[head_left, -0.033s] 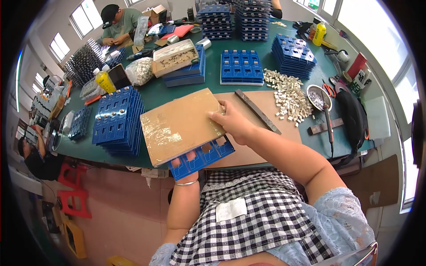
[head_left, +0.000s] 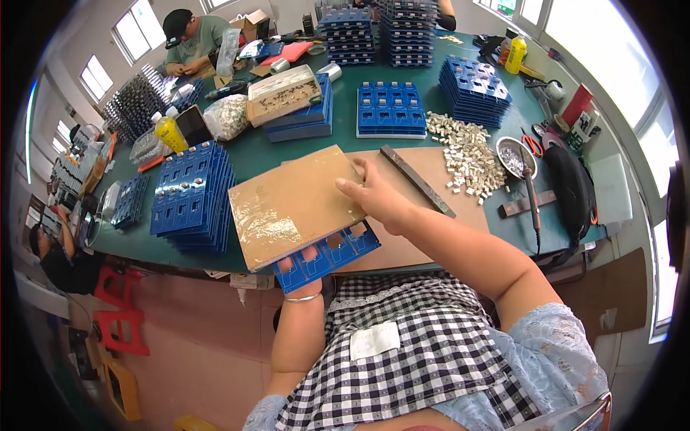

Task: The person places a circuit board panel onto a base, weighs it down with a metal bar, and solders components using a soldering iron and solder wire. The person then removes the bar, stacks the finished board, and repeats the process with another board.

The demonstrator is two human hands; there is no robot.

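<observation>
A flat brown board (head_left: pixel 298 205) with shiny clear tape lies tilted over a blue circuit board panel (head_left: pixel 329 257), whose near edge and cutouts stick out below it. My left hand (head_left: pixel 305 287) is under the panel and bears it from beneath; skin shows through the cutouts, while most of the fingers are hidden. At the right edge of the brown board is my right hand (head_left: pixel 374 192), its thumb over the top face and its other fingers at the far edge. Both boards are held above the table's near edge.
Small metal parts (head_left: pixel 471 154) lie heaped right of a dark metal bar (head_left: pixel 417 181). A soldering iron (head_left: pixel 532 208) rests by a white bowl (head_left: pixel 512 158). Blue panel stacks (head_left: pixel 190 197) stand left and behind. Across the table a co-worker (head_left: pixel 192 43) sits.
My right thumb and fingers have shifted slightly at the brown board's edge, and the board has moved a touch to the right. The left hand stays beneath the panel.
</observation>
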